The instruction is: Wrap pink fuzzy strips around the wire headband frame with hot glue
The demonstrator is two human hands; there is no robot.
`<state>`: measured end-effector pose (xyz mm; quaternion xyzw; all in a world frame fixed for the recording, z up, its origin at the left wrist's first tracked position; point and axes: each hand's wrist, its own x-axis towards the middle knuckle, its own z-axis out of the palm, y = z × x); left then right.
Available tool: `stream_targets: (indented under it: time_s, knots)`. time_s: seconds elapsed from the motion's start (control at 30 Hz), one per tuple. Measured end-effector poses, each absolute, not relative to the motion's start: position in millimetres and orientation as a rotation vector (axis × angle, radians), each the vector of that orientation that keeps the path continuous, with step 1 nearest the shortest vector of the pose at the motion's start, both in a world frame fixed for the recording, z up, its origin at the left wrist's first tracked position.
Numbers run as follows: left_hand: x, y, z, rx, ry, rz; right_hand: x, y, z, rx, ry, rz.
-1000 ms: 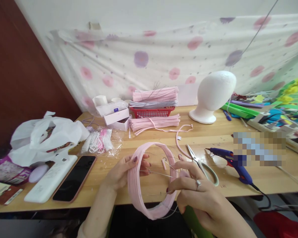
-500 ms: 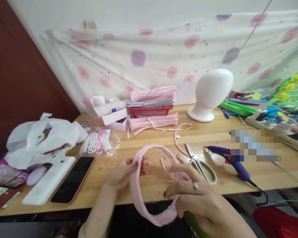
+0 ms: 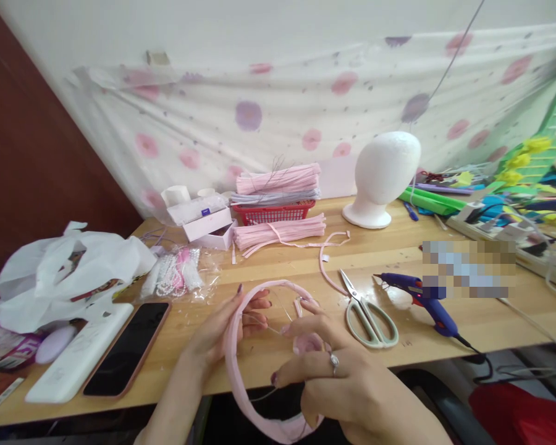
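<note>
A pale pink fabric-covered hoop stands tilted between my hands, above the table's front edge. My left hand is closed around its left side, thumb outside and fingers inside. Reaching over the right side, my right hand has its fingers bent inside the ring, at a fine, wire-like strand that crosses the opening. The back of this hand hides part of the hoop and the exact grip. Green-handled scissors lie half open to the right, beside a curved pink strip.
A blue glue gun lies on the right with its cord trailing off the edge. Behind are a white foam head, a red basket and pink strip bundles. A phone and beads in plastic are on the left.
The hoop and both hands have moved left and slightly down in the picture. My right fingers have shifted further into the ring, with the strand. The camera view has turned slightly.
</note>
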<state>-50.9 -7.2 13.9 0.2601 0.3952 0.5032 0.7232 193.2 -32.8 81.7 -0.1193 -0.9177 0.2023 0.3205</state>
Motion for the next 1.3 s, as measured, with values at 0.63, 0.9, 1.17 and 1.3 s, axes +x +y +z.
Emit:
stream_targets:
  time_s: [0.63,0.9,1.17,1.3]
  knots:
    - [-51.1,-3.6,2.5,0.677,1.159,1.451,199.3,10.3,23.3,-1.012,-1.290,1.084]
    - [-37.9,-7.0,-1.2,0.685,1.106,1.526,154.8,-1.0,-9.4,-1.102,-1.279,1.473]
    - [-39.0,-12.4,7.2,0.576,0.981,1.546,161.3,6.2,3.1,-1.057,-1.131,1.598]
    - [-39.0,-7.2,15.3,0.434,0.992,1.640,156.6,9.6,3.4,-1.041,-0.941,1.638]
